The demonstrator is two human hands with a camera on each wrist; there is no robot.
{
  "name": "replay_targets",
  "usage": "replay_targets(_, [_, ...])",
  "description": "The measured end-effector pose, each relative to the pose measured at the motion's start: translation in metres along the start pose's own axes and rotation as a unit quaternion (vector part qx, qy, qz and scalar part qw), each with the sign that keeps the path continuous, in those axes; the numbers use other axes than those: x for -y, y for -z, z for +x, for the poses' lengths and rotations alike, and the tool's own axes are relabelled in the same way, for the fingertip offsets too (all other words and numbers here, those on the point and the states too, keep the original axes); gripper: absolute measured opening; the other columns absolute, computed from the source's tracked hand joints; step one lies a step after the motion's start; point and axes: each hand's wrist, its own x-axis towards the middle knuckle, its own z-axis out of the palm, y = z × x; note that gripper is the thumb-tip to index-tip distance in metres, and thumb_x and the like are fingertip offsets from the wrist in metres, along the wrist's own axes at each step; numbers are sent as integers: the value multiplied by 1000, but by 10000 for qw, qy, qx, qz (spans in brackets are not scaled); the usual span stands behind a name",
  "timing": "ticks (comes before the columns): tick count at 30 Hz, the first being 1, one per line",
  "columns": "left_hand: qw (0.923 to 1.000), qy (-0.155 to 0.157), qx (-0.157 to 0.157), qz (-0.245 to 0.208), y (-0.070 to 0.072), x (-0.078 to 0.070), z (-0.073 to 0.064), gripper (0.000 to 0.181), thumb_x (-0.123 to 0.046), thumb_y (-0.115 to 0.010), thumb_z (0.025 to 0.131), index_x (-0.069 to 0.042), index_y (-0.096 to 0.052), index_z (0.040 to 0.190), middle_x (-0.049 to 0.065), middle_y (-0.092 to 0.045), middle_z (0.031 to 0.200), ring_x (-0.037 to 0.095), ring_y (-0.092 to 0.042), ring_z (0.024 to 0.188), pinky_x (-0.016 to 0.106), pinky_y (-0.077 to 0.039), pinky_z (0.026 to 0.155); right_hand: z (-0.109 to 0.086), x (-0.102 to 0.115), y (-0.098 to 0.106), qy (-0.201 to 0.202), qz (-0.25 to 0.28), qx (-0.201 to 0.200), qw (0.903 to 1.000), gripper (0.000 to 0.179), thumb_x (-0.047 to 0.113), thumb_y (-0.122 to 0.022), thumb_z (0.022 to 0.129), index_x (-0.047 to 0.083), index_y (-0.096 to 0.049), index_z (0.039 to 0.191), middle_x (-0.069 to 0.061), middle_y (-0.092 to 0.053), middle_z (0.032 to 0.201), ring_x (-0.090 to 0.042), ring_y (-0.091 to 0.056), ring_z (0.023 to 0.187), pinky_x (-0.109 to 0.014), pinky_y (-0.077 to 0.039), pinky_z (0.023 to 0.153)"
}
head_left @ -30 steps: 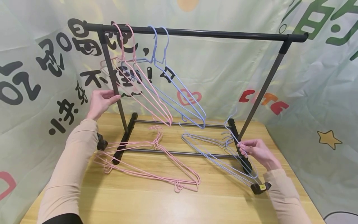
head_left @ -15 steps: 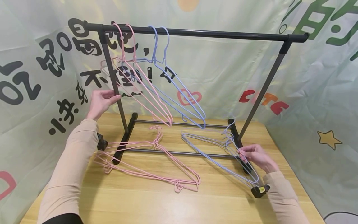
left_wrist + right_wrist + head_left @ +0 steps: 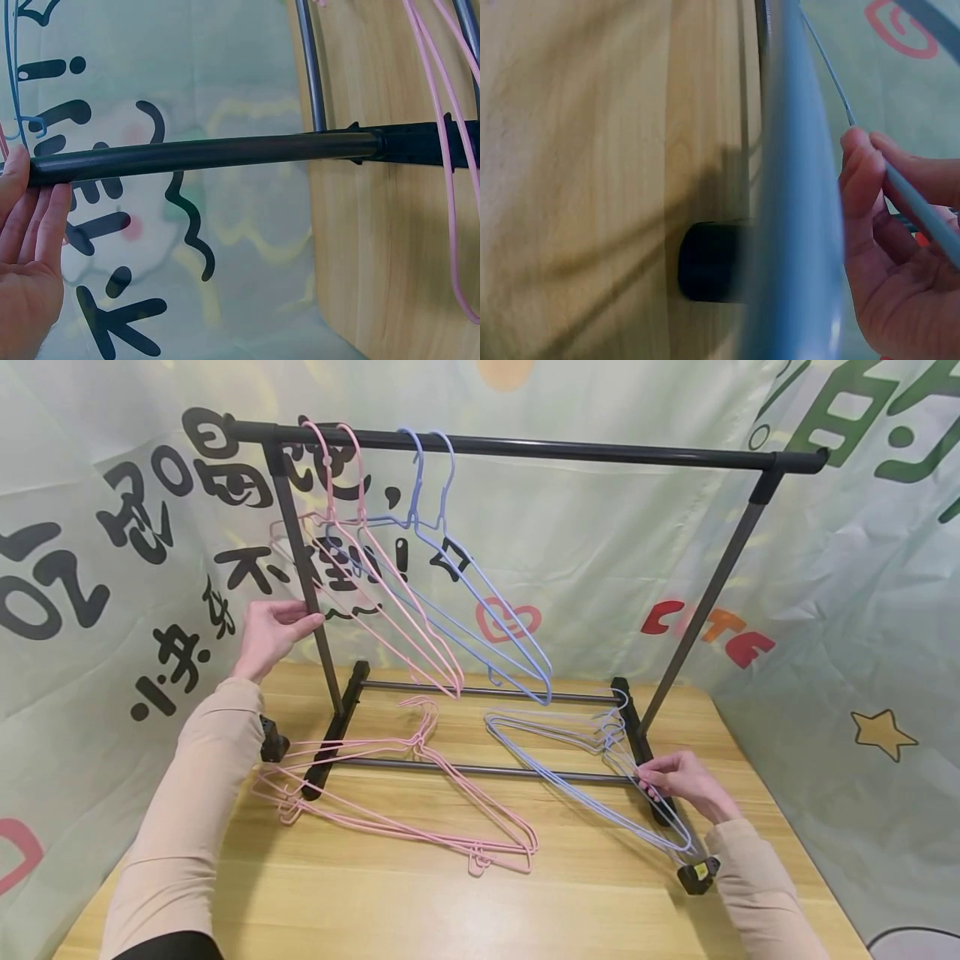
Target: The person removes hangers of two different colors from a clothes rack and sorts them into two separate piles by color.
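Note:
In the head view my left hand [image 3: 266,635] holds the left upright post [image 3: 300,556] of a black garment rack between thumb and fingers. The left wrist view shows the thumb on one side of the post [image 3: 202,154] and the fingertips on the other. At lower right, my right hand [image 3: 690,781] pinches one arm of a blue clothes hanger [image 3: 919,206], which overlaps other blue hangers [image 3: 555,781] lying across the rack's base. Its lower bar runs large and blurred through the right wrist view. Two pink hangers [image 3: 416,610] and two blue hangers [image 3: 491,585] hang from the top bar [image 3: 600,450].
Several pink hangers [image 3: 450,839] lie on the wooden table [image 3: 420,914] at front left, partly over the rack's left foot [image 3: 321,777]. The right post [image 3: 705,602] rises behind my right hand. A printed cloth [image 3: 600,552] surrounds the table at back and sides.
My right hand has lowered slightly, and the blue hanger it pinches has tipped down, its hook dropping toward the other blue hangers. My left hand stays on the post.

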Motion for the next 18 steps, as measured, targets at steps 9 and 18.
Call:
replay_targets(9, [10000, 68, 12, 11, 0, -1, -1, 49, -28, -77, 90, 7, -67, 123, -26, -69, 82, -17, -62, 73, 5, -48, 73, 1, -2, -5, -140, -825, -487, 9953, 32, 5, -63, 97, -23, -62, 112, 4, -71, 74, -5, -62, 63, -23, -54, 60])
replay_targets(18, [9999, 107, 51, -42, 0, 0, -1, 51, -30, -77, 90, 7, -67, 123, -29, -67, 80, -16, -62, 73, 5, -49, 74, 2, -5, -7, -177, -1088, -601, 9921, 28, 6, -65, 96, -20, -66, 107, 4, -69, 70, -5, -61, 61, -23, -52, 58])
